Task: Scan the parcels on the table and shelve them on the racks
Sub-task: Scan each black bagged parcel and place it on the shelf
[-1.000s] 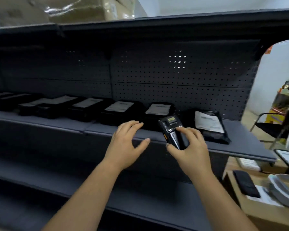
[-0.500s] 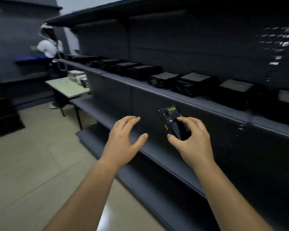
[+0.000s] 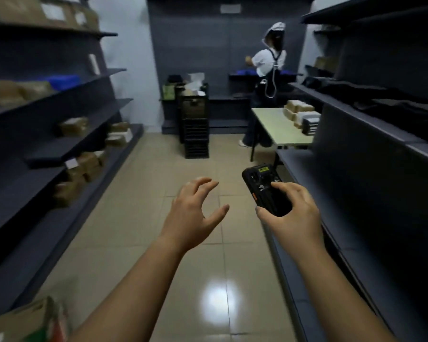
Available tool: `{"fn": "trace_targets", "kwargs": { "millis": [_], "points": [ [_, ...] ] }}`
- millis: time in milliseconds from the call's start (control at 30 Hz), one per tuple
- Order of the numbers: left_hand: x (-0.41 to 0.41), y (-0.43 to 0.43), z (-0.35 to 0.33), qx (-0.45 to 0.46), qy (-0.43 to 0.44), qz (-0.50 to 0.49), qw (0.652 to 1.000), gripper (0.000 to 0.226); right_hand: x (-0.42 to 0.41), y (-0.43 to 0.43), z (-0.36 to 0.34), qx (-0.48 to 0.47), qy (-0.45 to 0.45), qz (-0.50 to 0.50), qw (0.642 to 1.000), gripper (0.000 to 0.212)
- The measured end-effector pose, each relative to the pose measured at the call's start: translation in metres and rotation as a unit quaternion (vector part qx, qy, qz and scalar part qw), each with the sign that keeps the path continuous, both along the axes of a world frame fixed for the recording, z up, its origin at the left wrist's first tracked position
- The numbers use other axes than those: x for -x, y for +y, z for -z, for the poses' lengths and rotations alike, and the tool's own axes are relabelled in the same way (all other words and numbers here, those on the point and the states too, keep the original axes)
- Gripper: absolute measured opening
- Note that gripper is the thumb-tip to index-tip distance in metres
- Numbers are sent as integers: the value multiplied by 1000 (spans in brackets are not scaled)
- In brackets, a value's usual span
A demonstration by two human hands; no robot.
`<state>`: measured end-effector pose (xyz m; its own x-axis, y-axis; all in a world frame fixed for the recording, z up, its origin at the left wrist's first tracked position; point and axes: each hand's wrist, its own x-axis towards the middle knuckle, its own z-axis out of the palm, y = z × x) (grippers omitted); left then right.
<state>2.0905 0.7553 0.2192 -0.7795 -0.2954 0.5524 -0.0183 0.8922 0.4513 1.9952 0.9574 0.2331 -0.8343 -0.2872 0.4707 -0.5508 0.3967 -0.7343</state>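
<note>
STOREROOM AISLE: A worker's right hand (image 3: 294, 215) grips a black handheld scanner (image 3: 262, 183) by its lower end, fingers and thumb curled round it, with its long axis pointing down the aisle. The left hand (image 3: 190, 215) hovers beside it, fingers spread and loosely bent, holding nothing. The parcels (image 3: 298, 111) sit stacked on a pale tabletop (image 3: 274, 127) well ahead and to the right, beside the dark rack (image 3: 356, 114), on the scanner hand's side. The scanner's yellow sticker and the parcels' labels are too small to read.

One left hand (image 3: 193, 213), one right hand (image 3: 294, 215), one scanner (image 3: 265, 186), one table (image 3: 274, 127), one other person (image 3: 267, 62).
</note>
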Motion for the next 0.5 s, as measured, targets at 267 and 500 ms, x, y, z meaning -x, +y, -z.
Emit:
{"fn": "trace_targets", "kwargs": {
  "millis": [267, 500],
  "points": [
    [153, -187, 31, -36, -23, -43, 998, 68, 163, -192, 30, -10, -15, -38, 999, 54],
    [334, -286, 23, -38, -57, 37, 997, 67, 318, -277, 32, -5, -29, 44, 999, 55]
  ]
}}
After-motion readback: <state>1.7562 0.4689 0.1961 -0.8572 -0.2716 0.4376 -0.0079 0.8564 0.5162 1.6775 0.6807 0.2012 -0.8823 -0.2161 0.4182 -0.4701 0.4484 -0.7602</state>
